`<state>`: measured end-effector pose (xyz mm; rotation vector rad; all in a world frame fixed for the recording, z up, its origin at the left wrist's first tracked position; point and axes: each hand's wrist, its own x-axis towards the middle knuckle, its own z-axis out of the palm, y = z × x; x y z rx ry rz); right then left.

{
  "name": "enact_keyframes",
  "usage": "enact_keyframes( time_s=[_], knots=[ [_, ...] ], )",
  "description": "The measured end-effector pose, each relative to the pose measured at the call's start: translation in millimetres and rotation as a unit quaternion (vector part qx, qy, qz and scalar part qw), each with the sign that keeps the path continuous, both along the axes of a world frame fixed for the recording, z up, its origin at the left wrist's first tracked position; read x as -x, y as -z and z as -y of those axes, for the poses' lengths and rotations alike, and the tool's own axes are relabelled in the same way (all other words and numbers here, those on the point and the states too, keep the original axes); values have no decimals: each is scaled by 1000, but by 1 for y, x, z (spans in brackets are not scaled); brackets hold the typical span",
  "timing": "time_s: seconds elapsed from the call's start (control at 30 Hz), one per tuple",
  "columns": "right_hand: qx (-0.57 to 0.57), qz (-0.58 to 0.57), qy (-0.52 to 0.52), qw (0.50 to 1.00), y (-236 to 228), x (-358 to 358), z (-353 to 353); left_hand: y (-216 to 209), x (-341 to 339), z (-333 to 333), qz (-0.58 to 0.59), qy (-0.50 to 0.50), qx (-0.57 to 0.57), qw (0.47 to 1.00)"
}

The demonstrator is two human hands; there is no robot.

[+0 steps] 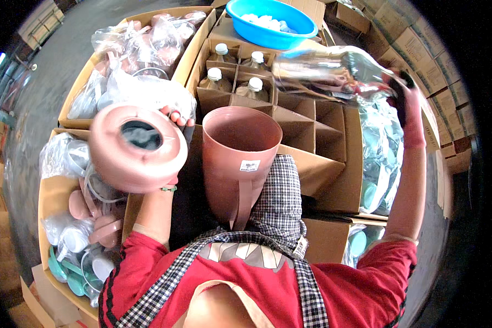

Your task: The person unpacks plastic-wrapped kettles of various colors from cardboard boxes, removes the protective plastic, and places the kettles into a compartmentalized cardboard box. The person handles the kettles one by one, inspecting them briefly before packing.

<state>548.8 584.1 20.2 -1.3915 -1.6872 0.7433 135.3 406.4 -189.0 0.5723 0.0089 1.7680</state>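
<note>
Left hand point(176, 121) closed around the rim of a pink round lid point(137, 146), fingertips showing over its edge at 2 o'clock; lid raised at 9 o'clock of the frame, tilted toward the camera, dark opening in its middle. Right hand point(407, 101), in a dark glove with a pink cuff, gripping the end of a clear glass bottle point(333, 71), held roughly level at 1 o'clock above the divided carton point(311, 128); bottle blurred. Pink jug body point(240, 164) upright at centre on the person's lap, mouth open, handle facing the person, small white label on its wall. Four capped bottles point(234, 74) stand in carton cells at 12 o'clock. Blue basin point(268, 22) with white caps just beyond them. Open box point(76, 112) of bagged pink parts at 10–11 o'clock; another box point(52, 191) with lids and bagged parts at 8 o'clock.
</note>
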Motion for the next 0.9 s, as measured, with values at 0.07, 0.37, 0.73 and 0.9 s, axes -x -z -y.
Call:
enact_keyframes(
  time_s=[0.07,0.37,0.73,0.9],
  knots=[
    [-15,-89,15,996,34,-29,9,-45,-24,19,-5,-17,89,996],
    [135,-529,-192,815,133,160,96,-132,-53,19,-284,-244,26,927],
    [136,-257,-306,907,179,183,69,-73,5,-9,-241,-206,88,944],
    [65,-400,-274,872,181,180,85,-46,5,1,-243,-187,118,945]
  ],
)
